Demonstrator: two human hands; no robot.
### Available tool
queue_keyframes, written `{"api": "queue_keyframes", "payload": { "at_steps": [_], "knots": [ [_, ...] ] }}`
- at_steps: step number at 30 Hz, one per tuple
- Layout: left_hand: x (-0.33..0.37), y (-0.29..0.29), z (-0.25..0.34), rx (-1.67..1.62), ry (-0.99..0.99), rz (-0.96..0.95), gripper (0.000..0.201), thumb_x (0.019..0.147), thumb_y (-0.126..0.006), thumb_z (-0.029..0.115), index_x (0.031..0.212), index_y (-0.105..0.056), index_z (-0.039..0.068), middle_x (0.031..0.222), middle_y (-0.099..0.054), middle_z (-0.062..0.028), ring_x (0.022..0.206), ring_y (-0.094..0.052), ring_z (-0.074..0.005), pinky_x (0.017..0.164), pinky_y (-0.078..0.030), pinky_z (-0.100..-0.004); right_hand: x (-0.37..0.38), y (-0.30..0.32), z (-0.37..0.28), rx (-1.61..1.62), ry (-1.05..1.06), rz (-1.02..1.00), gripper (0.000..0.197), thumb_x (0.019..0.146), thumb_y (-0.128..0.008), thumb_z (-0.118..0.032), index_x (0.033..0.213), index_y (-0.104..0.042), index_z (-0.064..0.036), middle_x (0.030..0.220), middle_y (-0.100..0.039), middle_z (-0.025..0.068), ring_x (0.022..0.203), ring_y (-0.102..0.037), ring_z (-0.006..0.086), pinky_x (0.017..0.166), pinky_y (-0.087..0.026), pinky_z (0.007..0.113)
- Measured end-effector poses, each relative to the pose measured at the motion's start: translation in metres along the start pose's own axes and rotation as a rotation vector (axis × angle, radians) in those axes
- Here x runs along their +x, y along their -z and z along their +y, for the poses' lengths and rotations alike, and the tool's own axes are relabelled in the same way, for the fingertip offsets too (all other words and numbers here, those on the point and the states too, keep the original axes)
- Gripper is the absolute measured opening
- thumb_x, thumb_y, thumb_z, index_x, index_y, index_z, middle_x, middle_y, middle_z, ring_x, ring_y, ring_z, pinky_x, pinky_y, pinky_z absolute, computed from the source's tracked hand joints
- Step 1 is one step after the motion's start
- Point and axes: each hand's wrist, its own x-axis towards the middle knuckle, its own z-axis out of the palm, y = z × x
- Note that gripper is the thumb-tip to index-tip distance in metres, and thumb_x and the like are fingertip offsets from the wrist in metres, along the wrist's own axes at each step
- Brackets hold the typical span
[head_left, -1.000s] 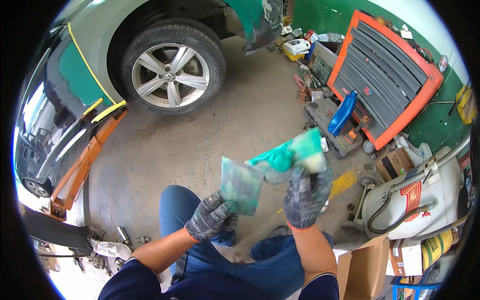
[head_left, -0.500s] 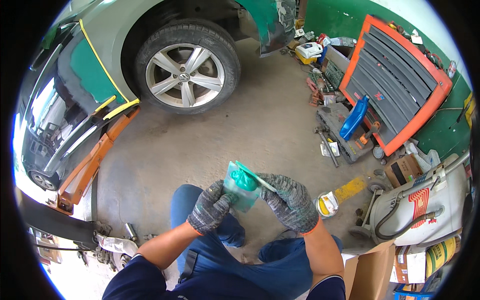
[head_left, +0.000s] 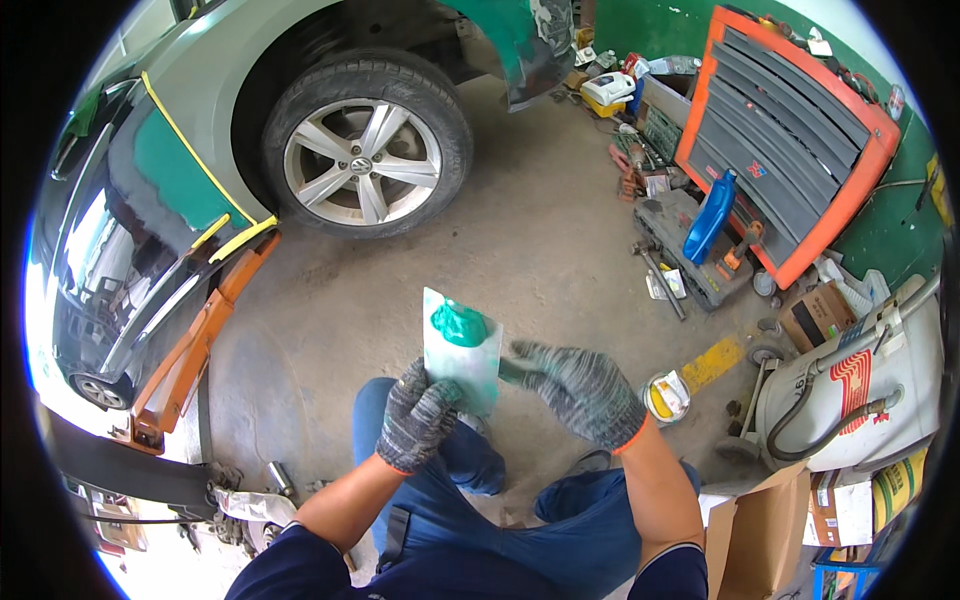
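Observation:
My left hand [head_left: 415, 418], in a grey knit glove, grips the lower part of a pale green rectangular mixing board [head_left: 458, 365]. A mound of green body filler [head_left: 460, 324] lies on the board's upper end. Just right of the board, my right hand [head_left: 588, 395], gloved alike, is closed on a thin flat spreader [head_left: 512, 374]; only its dark greenish end shows, close to the board's right edge, and the fingers hide the rest. Whether spreader and board touch, I cannot tell.
Ahead stands a car with a silver wheel [head_left: 365, 165] and green-patched panels, an orange lift arm [head_left: 200, 345] beneath it. To the right are a red-and-grey tool cabinet [head_left: 790, 130], a blue bottle [head_left: 710, 218], an open tin [head_left: 667, 397], a white tank [head_left: 850, 390] and a cardboard box [head_left: 760, 535].
The board has turned more upright and its face now shows fully. My right hand has drawn the spreader from across the filler down to the board's right side. The view shifted slightly.

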Motion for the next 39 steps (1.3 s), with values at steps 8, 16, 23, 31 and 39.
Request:
{"api": "queue_keyframes", "payload": {
  "at_steps": [8, 16, 23, 31, 39],
  "knots": [
    [-0.021, -0.015, -0.023, 0.034, 0.447, -0.688, 0.043, 0.095, -0.064, 0.018, 0.134, -0.051, 0.007, 0.087, -0.06, 0.003, 0.068, -0.054, -0.0051, 0.058, -0.045, -0.0233, 0.006, 0.009, 0.004, 1.262, -0.562, 0.173, 0.048, 0.1, -0.051, -0.039, 0.126, -0.053, 0.0011, 0.072, -0.055, -0.0022, 0.054, -0.052, 0.0079, 0.049, -0.046, 0.021],
    [-0.008, -0.015, -0.003, -0.356, 0.346, -0.303, 0.047, 0.088, -0.064, 0.011, 0.131, -0.048, 0.002, 0.101, -0.063, -0.008, 0.079, -0.064, -0.0156, 0.066, -0.054, -0.0272, -0.001, -0.011, 0.019, 0.799, -0.39, -0.055, 0.034, 0.097, -0.06, -0.026, 0.119, -0.061, -0.0007, 0.109, -0.065, 0.0044, 0.102, -0.058, 0.012, 0.09, -0.048, 0.028],
    [-0.007, -0.017, 0.03, 0.138, 0.108, -0.07, 0.041, 0.094, -0.059, 0.014, 0.131, -0.048, 0.003, 0.078, -0.06, -0.0034, 0.055, -0.055, -0.0117, 0.049, -0.044, -0.0239, 0.01, 0.011, -0.02, -0.056, -0.231, 0.589, 0.034, 0.089, -0.065, -0.014, 0.121, -0.06, -0.0056, 0.11, -0.065, 0.013, 0.101, -0.064, 0.0258, 0.094, -0.05, 0.036],
    [-0.017, -0.021, 0.017, 0.459, -0.38, -0.419, 0.034, 0.089, -0.058, -0.007, 0.122, -0.056, 0.002, 0.092, -0.061, -0.0064, 0.073, -0.058, -0.0141, 0.065, -0.049, -0.0283, -0.001, -0.026, -0.03, -0.387, 0.423, 0.439, 0.043, 0.073, -0.069, -0.009, 0.114, -0.069, -0.0209, 0.115, -0.062, 0.0022, 0.108, -0.06, 0.0289, 0.096, -0.051, 0.046],
    [-0.007, -0.012, 0.013, 0.404, -0.372, -0.186, 0.036, 0.092, -0.055, -0.004, 0.126, -0.055, 0.005, 0.089, -0.062, -0.004, 0.069, -0.057, -0.0108, 0.061, -0.049, -0.0257, 0.002, -0.022, -0.024, -0.299, 0.49, 0.314, 0.046, 0.072, -0.067, -0.006, 0.116, -0.069, -0.0188, 0.113, -0.064, 0.0041, 0.105, -0.062, 0.0285, 0.094, -0.051, 0.045]
  ]
}}
